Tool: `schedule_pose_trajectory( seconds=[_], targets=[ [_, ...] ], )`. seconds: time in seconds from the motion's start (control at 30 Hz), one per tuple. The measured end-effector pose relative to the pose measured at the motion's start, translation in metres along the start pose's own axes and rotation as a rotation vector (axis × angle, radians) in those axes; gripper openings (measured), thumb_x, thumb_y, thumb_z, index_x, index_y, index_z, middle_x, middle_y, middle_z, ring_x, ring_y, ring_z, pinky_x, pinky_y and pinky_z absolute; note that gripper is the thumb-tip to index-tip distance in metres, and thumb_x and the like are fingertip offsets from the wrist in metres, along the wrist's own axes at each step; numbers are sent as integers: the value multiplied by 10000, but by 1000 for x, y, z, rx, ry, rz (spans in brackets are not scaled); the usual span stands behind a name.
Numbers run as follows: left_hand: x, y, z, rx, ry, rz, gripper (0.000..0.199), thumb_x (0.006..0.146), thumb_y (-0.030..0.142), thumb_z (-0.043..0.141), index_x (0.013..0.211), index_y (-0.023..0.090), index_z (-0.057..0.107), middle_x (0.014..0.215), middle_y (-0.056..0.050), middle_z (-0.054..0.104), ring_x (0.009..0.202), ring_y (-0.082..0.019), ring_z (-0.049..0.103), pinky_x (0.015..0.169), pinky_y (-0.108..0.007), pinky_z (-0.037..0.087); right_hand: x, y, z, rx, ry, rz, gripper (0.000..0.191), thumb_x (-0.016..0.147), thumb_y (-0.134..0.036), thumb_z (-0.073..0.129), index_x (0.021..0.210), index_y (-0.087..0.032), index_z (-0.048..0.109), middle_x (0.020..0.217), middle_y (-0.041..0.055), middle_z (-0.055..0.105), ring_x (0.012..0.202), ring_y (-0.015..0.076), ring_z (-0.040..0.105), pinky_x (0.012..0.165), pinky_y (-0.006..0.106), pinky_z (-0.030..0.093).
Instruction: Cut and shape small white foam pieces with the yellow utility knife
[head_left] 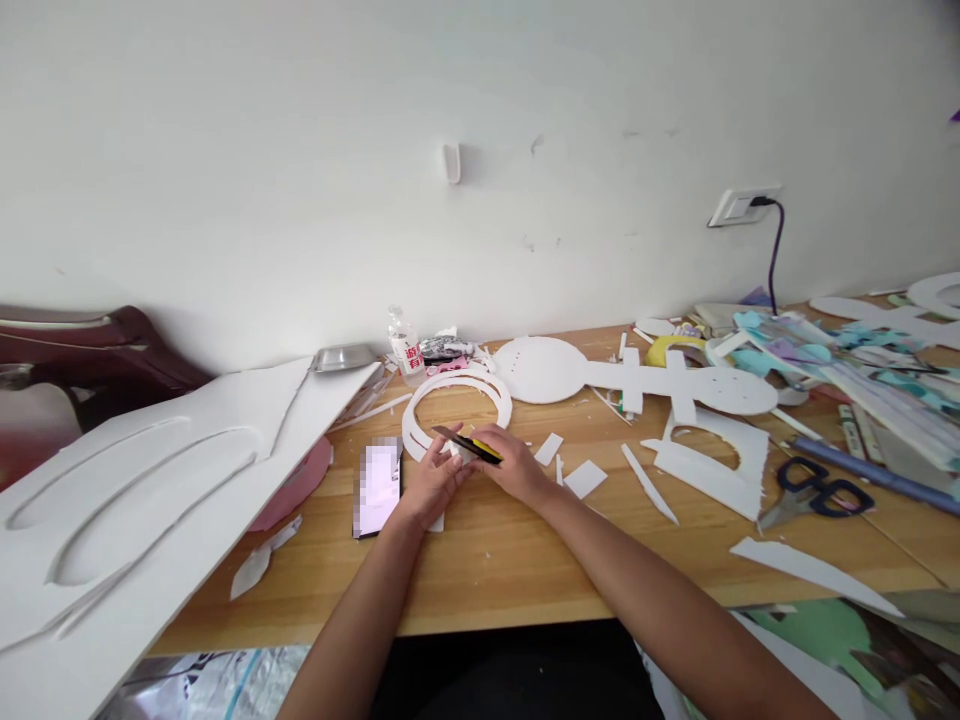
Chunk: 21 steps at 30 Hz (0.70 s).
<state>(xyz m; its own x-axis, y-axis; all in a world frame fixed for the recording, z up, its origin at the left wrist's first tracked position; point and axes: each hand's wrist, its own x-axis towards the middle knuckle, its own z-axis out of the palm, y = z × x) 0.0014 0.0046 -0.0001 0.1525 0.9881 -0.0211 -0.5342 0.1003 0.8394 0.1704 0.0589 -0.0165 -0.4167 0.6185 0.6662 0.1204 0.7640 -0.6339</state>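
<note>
White piece (460,453), right of the phone (381,487) and on the near side of the white rings (409,418), looks light, stiff, easily dented, best taken by its edges; the left hand (433,482) pinches it, the right hand (514,463) clasps the knife (487,451), likely safest by its handle.

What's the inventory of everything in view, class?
table: one, brown, centre
hook: one, white, wall
socket: one, white, wall
cable: one, dark, socket
chair, seemingly: one, maroon, left
board: one, white, left
dish: one, silver, board's far edge
bottle: one, clear, near wall
phone: one, pale screen, left centre
rings: about two, white, centre
long cutout: one, white, table's back
coloured pieces: several, mostly teal, right
scissors: one, navy handles, right
scraps: many, white, scattered
knife: one, yellow and black, centre
left fingers: one set, at white piece
right fingers: one set, around knife
</note>
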Motion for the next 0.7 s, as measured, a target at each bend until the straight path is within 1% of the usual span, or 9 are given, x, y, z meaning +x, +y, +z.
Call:
schedule_pose_trajectory(
  seconds=[0.13,0.23,0.3,0.43,0.5,0.57,0.63,0.7],
  targets=[
    [1,1,-2,-2,-16,-10,740,699,298,815,1356,233,482,1092,-100,688,1063,-236,638,997,-406,439,0,-1,0,0,-10,-16,321,880,-306,639,1193,-246,603,1127,91,638,1088,232,606,941,399,496],
    [1,2,-2,-27,-12,27,742,681,299,827,1338,236,489,1150,-101,669,1107,-249,617,1021,-425,422,2,-4,-2,1,5,-25,360,874,-308,650,1226,-258,588,1206,91,611,1164,235,568,1007,412,460],
    [1,3,-1,-63,-21,65,756,670,324,833,1335,243,484,1186,-102,654,1129,-255,604,1033,-435,413,4,-6,-4,13,43,-17,391,867,-321,662,1244,-259,577,1236,90,601,1189,237,553,1033,415,442],
    [-2,7,0,-122,-29,121,796,707,448,785,1388,264,417,1198,-115,648,1137,-261,599,1038,-462,405,7,-8,-5,22,160,37,358,869,-343,658,1208,-252,589,1178,91,632,1127,246,589,996,420,468],
    [-3,9,1,-125,-16,126,798,716,462,773,1396,266,405,1195,-118,650,1130,-260,602,1039,-465,402,6,-8,-5,13,193,43,332,871,-349,654,1183,-250,599,1158,93,643,1103,253,600,978,422,476],
    [-2,8,1,-126,-11,119,760,736,432,765,1390,267,414,1192,-111,651,1123,-256,605,1037,-460,402,5,-7,-4,2,192,45,297,876,-347,646,1153,-248,608,1121,88,656,1067,248,615,951,408,487],
    [-2,7,2,-130,-6,107,708,756,394,757,1374,271,434,1180,-97,654,1110,-249,610,1029,-456,406,4,-6,-2,-8,170,56,249,884,-343,633,1112,-242,620,1044,78,671,997,235,633,899,380,505],
    [-1,4,2,-126,-1,96,682,751,359,767,1353,276,457,1156,-82,659,1089,-244,617,1015,-453,414,3,-6,0,-9,144,69,223,890,-349,621,1084,-239,629,980,70,674,941,226,638,858,363,512]
  ],
)
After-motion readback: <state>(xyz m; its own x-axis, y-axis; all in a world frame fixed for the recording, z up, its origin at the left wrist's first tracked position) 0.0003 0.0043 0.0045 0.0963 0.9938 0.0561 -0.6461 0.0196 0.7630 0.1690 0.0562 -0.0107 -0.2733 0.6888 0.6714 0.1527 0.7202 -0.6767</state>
